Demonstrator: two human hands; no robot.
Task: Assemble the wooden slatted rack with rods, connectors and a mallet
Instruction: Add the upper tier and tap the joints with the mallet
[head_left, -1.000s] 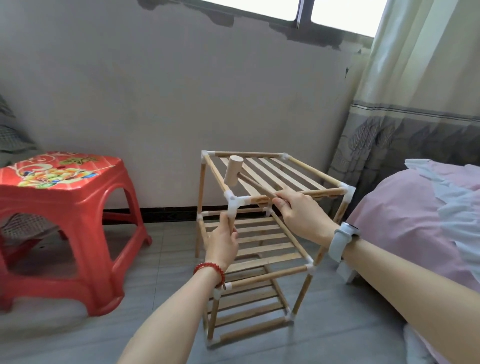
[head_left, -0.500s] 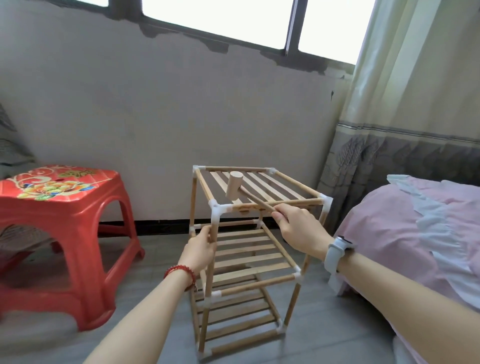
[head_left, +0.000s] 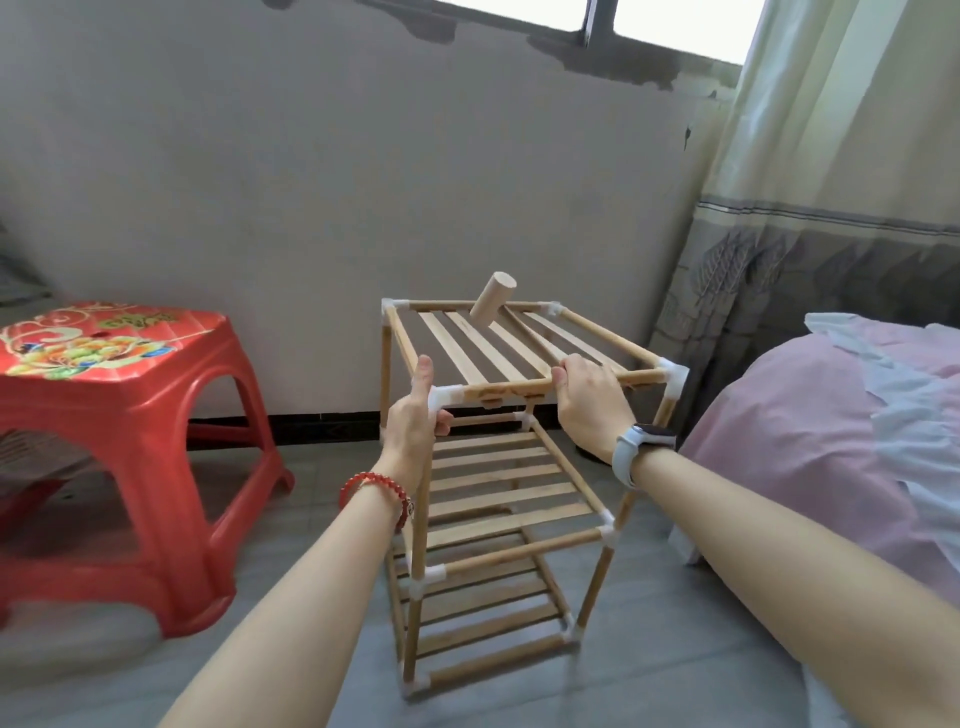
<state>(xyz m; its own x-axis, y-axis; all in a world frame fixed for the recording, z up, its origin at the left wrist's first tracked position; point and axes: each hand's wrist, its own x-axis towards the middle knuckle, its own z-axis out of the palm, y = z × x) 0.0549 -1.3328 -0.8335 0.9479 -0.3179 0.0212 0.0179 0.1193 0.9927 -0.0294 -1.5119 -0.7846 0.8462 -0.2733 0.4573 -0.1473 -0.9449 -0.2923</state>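
Both hands on rack (head_left: 498, 467) top edge | stool (head_left: 119, 415) left | bed (head_left: 831, 441) right

Three-tier wooden slatted rack (head_left: 498, 499) standing at centre on the grey tiled floor (head_left: 311, 519). Red plastic stool (head_left: 130, 415) at 9 o'clock of it, pink-covered bed (head_left: 831, 441) at 3 o'clock, grey plaster wall (head_left: 363, 182) behind at 12. Wooden mallet (head_left: 492, 301) above top tier's far side. Left hand (head_left: 415, 421) at near-left corner, right hand (head_left: 587, 405) on near rail.
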